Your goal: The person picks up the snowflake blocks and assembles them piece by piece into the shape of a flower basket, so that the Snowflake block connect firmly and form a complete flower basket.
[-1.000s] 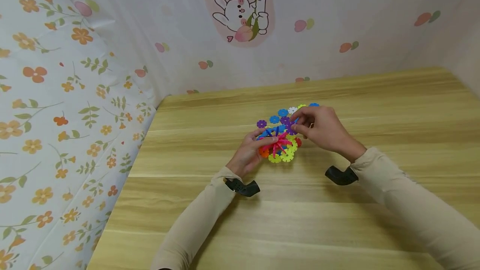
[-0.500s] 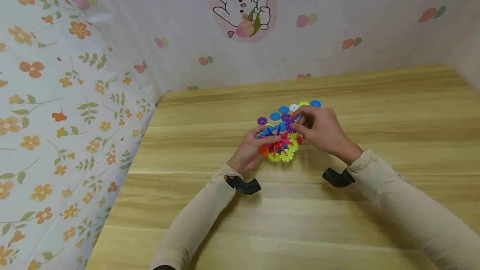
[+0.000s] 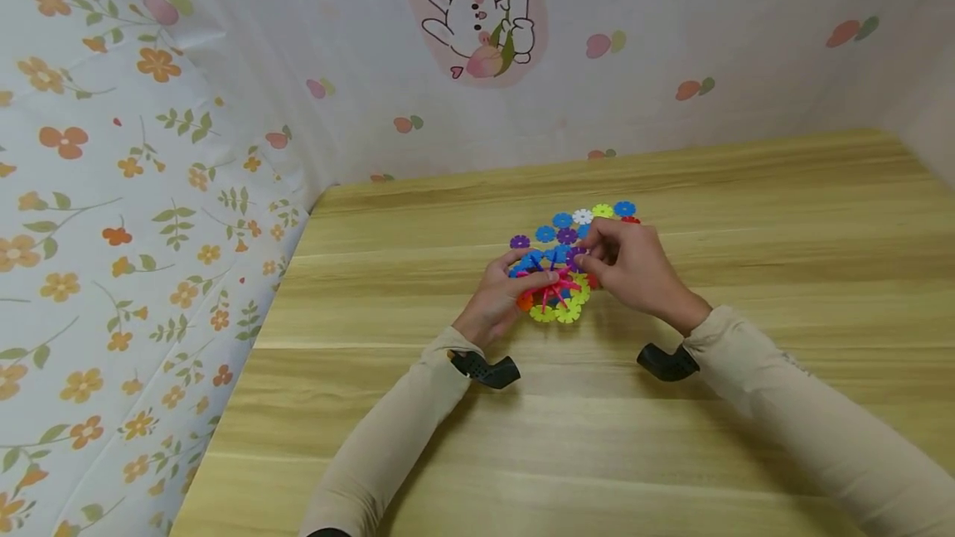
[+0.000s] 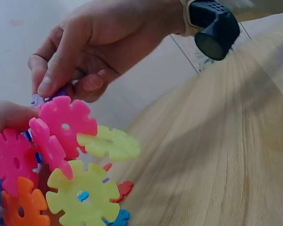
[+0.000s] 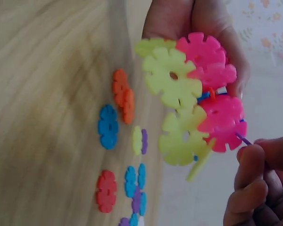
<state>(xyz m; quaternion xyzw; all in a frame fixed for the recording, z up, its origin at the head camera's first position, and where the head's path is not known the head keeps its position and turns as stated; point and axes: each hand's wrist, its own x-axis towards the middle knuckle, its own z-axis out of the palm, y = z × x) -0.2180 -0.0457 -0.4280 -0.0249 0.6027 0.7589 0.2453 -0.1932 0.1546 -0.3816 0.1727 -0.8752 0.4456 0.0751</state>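
Observation:
My left hand [image 3: 492, 301] holds a built cluster of plastic snowflake discs [image 3: 555, 292], its thumb lying over the pink ones. Pink, yellow, orange and blue discs are slotted together at angles. A purple snowflake disc [image 3: 574, 257] is pinched between thumb and forefinger of my right hand [image 3: 642, 268], at the cluster's upper right. In the right wrist view this purple disc [image 5: 243, 138] shows edge-on, right at a pink disc [image 5: 224, 125]. From the left wrist, the right fingers hide much of it behind another pink disc [image 4: 68, 125].
Loose discs lie on the wooden table [image 3: 597, 437] behind the hands, among them a white disc [image 3: 583, 216], a purple disc [image 3: 520, 242] and a blue disc [image 3: 624, 209]. The right wrist view shows a red disc [image 5: 106, 191]. A patterned cloth [image 3: 336, 40] hangs behind.
My right hand has shifted slightly down and left, still pinching the purple disc against the cluster. A red loose disc now shows behind its knuckles. The left hand keeps its hold.

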